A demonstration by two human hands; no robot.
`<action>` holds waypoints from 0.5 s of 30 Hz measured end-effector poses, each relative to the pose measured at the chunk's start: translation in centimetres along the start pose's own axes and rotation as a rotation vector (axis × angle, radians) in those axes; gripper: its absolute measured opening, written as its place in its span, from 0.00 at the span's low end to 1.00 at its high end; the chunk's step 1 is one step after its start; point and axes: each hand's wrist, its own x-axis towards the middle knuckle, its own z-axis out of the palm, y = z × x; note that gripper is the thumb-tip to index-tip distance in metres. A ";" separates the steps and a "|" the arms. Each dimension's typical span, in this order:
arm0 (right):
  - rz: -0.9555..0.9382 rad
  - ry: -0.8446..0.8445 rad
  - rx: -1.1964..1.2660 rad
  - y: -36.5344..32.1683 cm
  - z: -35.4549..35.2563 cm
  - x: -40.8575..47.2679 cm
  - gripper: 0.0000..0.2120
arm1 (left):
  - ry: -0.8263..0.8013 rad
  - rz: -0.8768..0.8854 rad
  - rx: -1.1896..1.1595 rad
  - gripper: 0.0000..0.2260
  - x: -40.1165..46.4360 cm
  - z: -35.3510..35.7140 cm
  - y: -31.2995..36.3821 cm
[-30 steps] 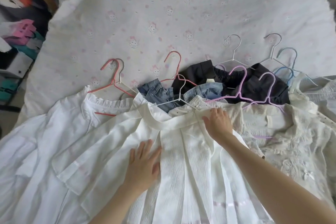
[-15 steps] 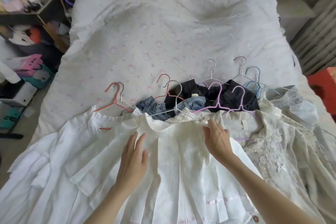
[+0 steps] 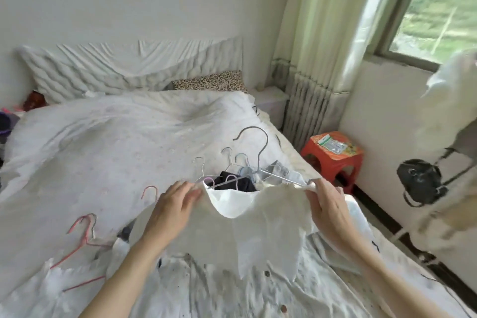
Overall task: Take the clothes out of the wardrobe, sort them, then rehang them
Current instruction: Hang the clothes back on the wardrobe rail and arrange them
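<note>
I hold a white garment (image 3: 260, 217) lifted off the bed, still on its grey wire hanger (image 3: 258, 157), whose hook stands up above it. My left hand (image 3: 170, 212) grips its left shoulder and my right hand (image 3: 327, 206) pinches its right shoulder. Behind it lie dark clothes (image 3: 237, 182) and several more hangers (image 3: 227, 160). White garments (image 3: 206, 289) cover the bed's near end, with a pink hanger (image 3: 82, 237) at the left.
The bed (image 3: 103, 142) has a white patterned quilt; a leopard-print pillow (image 3: 209, 81) lies at its head. A red stool (image 3: 333, 160) stands to the right beside the curtain (image 3: 322, 33). A black bag (image 3: 420, 182) and pale clothes hang at the far right.
Both hands went from lying on the spread white garment to gripping its shoulders and raising it on its hanger. My view has swung up and to the right, showing the wall and window.
</note>
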 end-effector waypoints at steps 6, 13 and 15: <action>0.161 0.189 -0.149 2.5 -12.9 -5.1 0.12 | -0.048 0.289 -0.183 0.17 1.8 4.3 10.3; 0.408 0.346 -0.087 3.4 -25.7 -14.8 0.09 | -0.072 0.559 -0.183 0.26 0.2 10.5 23.0; 0.462 0.421 -0.077 3.2 -29.0 -17.7 0.10 | -0.105 0.607 -0.183 0.23 -1.2 12.0 26.7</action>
